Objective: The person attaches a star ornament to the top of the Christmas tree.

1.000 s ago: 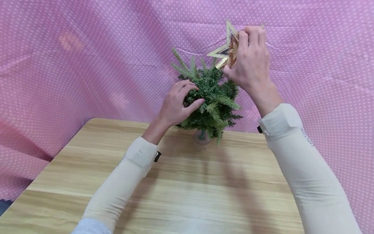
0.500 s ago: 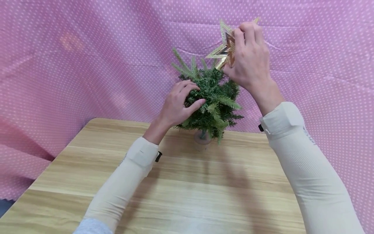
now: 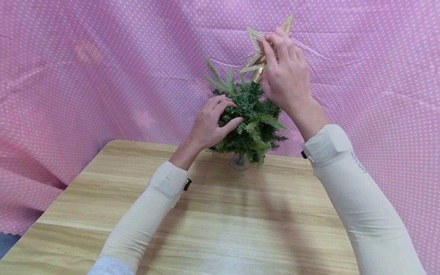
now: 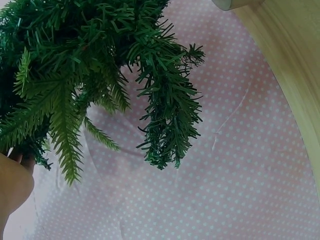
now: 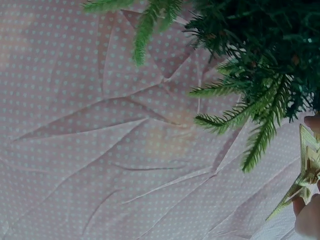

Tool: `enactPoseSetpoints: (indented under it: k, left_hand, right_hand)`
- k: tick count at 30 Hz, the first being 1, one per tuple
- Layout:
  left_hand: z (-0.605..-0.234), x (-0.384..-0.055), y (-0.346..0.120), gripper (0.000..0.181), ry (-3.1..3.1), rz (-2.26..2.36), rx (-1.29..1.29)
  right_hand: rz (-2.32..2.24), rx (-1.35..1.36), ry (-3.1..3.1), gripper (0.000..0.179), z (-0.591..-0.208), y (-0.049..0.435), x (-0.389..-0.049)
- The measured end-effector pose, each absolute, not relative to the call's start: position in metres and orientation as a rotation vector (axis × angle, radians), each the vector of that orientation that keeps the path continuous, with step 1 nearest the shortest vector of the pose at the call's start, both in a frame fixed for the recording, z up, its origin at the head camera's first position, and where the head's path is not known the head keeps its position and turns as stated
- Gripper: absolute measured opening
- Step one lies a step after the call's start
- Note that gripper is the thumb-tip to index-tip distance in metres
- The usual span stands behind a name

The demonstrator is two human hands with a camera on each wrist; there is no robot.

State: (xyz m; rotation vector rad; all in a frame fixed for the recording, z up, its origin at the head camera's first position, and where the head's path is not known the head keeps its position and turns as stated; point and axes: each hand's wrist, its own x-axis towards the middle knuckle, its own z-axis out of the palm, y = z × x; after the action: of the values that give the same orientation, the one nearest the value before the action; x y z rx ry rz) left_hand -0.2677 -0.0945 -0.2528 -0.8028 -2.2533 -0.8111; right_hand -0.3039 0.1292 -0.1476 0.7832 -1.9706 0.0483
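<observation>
A small green artificial Christmas tree (image 3: 256, 105) stands on a pale round base (image 3: 239, 163) near the table's back edge. Its left side is held by my left hand (image 3: 212, 120), the fingers curved among the branches and the thumb in front. My right hand (image 3: 288, 70) grips a gold glittery star topper (image 3: 260, 58) by its upper part and right side. The star's short gold stem (image 3: 258, 75) meets the top of the tree; whether it sits over the tip is hidden by needles. In the right wrist view, fingertips pinch the star (image 5: 301, 182) beside the branches.
The light wood table (image 3: 220, 229) stretches from the tree towards me. Behind it hangs a pink curtain (image 3: 154, 76) with white dots, close to the tree and the star. Lighter, longer sprigs (image 3: 214, 72) stick up at the tree's upper left.
The star has turned more upright and moved a little left, its right point now showing above my right hand. My right hand has rotated with it. My left hand stays on the tree.
</observation>
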Motion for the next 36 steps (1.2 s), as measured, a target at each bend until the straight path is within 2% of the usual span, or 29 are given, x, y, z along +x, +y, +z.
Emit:
enactPoseSetpoints:
  k: [36]
  left_hand:
    - [-0.246, -0.266, -0.120, 0.042, -2.068, -0.835, -0.845]
  right_hand:
    - [0.120, 0.821, -1.944, 0.065, -0.173, 0.147, -0.288]
